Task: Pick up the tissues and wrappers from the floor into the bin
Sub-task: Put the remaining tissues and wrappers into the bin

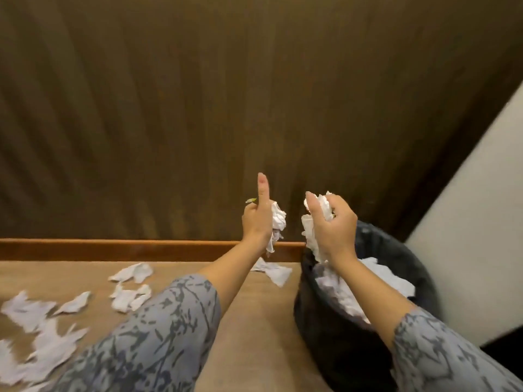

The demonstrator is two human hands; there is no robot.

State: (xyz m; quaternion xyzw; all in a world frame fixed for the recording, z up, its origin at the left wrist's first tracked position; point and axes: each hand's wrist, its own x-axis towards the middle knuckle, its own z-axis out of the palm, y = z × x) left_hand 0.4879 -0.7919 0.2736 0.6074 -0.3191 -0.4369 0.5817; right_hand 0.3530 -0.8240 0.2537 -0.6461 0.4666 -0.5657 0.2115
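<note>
Bin point(418, 267) directly under right hand point(334, 230), grip clenched on crumpled tissue wad point(318, 207). Left hand point(256, 222), thumb up, grasping second wad point(278, 219), left of rim, must shift right. Loose tissues point(130, 287) litter floor point(249, 321) far left.

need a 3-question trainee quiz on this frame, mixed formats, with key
1. True or false: both hands hold crumpled tissue.
2. Which hand is above the bin? A) left B) right C) neither
3. Fill in: loose tissues not yet picked up lie on the ____.

Key:
1. True. The left hand grips a tissue wad with its thumb raised; the right hand is closed on another wad.
2. B. The right hand is over the black-lined bin, which already holds tissue; the left is over the floor beside it.
3. Floor. Scattered tissues remain on the left side.
</note>
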